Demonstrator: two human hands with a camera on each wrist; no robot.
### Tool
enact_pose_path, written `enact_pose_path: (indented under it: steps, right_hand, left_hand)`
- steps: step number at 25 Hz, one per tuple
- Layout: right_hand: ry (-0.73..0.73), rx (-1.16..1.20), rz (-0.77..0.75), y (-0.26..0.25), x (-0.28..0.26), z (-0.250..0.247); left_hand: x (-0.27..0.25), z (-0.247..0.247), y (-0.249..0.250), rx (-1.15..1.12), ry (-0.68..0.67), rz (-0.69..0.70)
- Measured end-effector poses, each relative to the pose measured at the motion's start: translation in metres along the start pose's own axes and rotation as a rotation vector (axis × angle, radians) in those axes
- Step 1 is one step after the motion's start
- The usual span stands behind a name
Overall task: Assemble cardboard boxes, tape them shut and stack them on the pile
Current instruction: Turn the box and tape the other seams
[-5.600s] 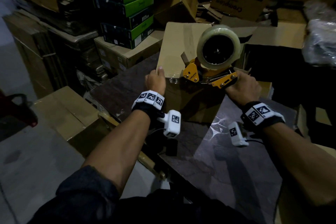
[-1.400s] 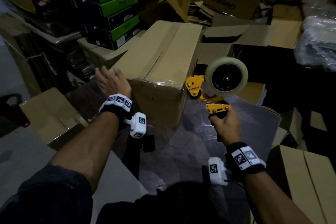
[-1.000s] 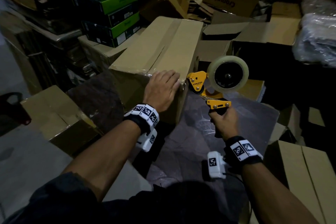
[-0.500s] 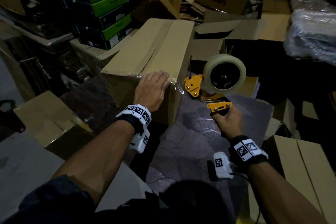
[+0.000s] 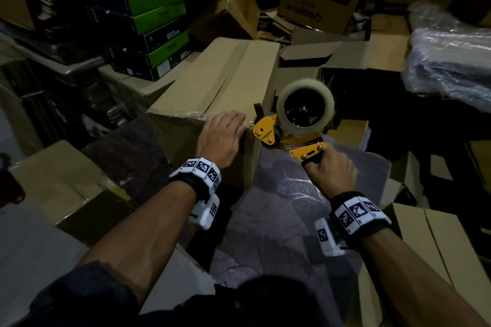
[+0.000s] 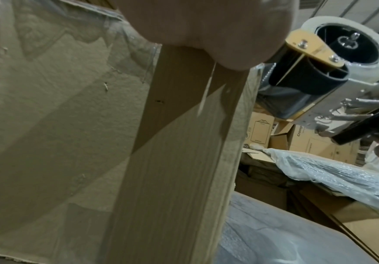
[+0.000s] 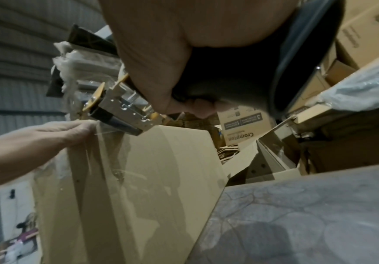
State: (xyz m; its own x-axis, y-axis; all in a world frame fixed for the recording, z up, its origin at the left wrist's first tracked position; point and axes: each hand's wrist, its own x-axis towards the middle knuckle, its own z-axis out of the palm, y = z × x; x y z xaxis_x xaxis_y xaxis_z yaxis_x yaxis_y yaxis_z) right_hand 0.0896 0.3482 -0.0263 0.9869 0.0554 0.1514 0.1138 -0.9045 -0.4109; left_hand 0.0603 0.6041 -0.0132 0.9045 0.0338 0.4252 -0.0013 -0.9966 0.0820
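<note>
A: Where's the cardboard box [image 5: 223, 82]?

B: Centre of the head view, lying long on the dark worktop [image 5: 292, 220], near end facing the camera. Clear tape [image 5: 186, 113] is already across the near top edge.

A: Hands?

B: Left hand [image 5: 221, 135] lies flat on the near top right corner, fingers [image 5: 233, 117] straight and close together, pressing the tape end down. Right hand [image 5: 329, 170] has its fingers curled round the handle of the yellow tape dispenser [image 5: 289, 125], whose nose sits just beside that corner, right of the left hand.

A: Step in hand?

B: Looks like starting or finishing a strip at that corner; can't tell which.

A: How to do it well?

B: Keep the left palm pinning the tape so it doesn't lift. Keep the dispenser roller flat on the cardboard, pull steady and in line with the edge, and wrap it down the side face. Twist to cut on the blade, then rub the tail flat. Keep the left fingertips clear of the teeth, they're close.
</note>
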Motion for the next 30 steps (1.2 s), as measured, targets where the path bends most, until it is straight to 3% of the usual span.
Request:
enact_pose_path:
  steps: [3, 6, 9, 12, 16, 22, 30]
  right_hand:
    - [-0.028, -0.005, 0.009, -0.001, 0.001, -0.005]
    - [-0.184, -0.032, 0.014, 0.024, -0.022, 0.005]
    - [-0.316, 0.068, 0.223, 0.057, -0.058, 0.031]
    - [-0.333, 0.263, 0.400, 0.071, -0.074, 0.053]
    - [-0.330, 0.365, 0.520, 0.079, -0.073, 0.071]
    - [-0.398, 0.355, 0.616, 0.080, -0.074, 0.086]
    - [-0.432, 0.369, 0.652, 0.080, -0.071, 0.089]
  left_hand:
    - [0.000, -0.001, -0.002, -0.011, -0.008, 0.011]
    - [0.000, 0.000, -0.004, -0.007, 0.006, 0.028]
    - [0.003, 0.001, -0.006, -0.025, 0.029, 0.018]
    - [0.001, 0.001, -0.002, -0.037, 0.022, -0.005]
    - [0.006, 0.001, 0.019, -0.081, 0.071, -0.126]
    - [0.014, 0.008, 0.039, 0.071, 0.076, -0.267]
    - [0.016, 0.013, 0.046, 0.028, 0.138, -0.334]
